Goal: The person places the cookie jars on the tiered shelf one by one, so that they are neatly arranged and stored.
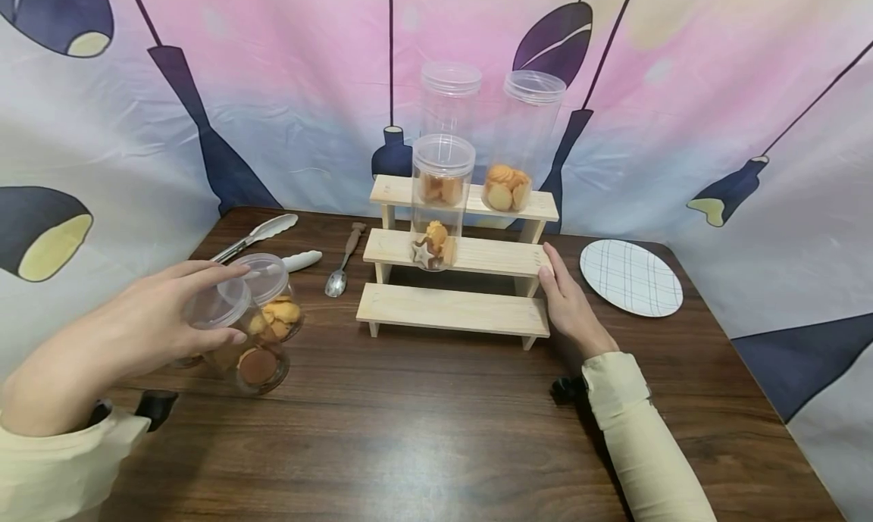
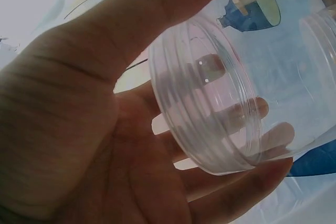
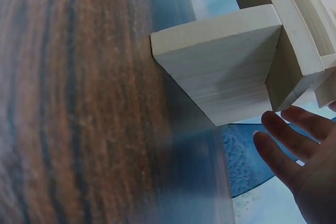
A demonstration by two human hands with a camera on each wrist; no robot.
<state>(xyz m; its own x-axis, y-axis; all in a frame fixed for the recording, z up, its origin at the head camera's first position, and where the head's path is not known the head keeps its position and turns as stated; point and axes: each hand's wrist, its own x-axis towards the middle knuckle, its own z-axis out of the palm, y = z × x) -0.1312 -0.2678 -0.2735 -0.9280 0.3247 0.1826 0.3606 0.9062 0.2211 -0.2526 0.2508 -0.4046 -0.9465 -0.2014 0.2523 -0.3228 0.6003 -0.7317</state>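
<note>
At the table's left, my left hand (image 1: 146,314) grips a clear lidded jar (image 1: 258,367) of round biscuits near its top. Its thumb and fingers lie around the clear lid (image 2: 205,103) in the left wrist view. Close behind stands another jar (image 1: 280,310) with yellow cookies. My right hand (image 1: 573,310) touches the right end of a three-step wooden rack (image 1: 450,310) with extended fingers (image 3: 294,124). On the rack's middle step is a tall jar (image 1: 436,242) of mixed cookies. Two more cookie jars, one at left (image 1: 450,101) and one at right (image 1: 508,185), stand on the top step.
Metal tongs with white tips (image 1: 273,226) lie behind the left jars. A spoon with a brown handle (image 1: 346,257) is left of the rack. To the rack's right lies a white checked plate (image 1: 630,277). A patterned cloth (image 1: 293,75) hangs behind the dark wooden table (image 1: 409,431).
</note>
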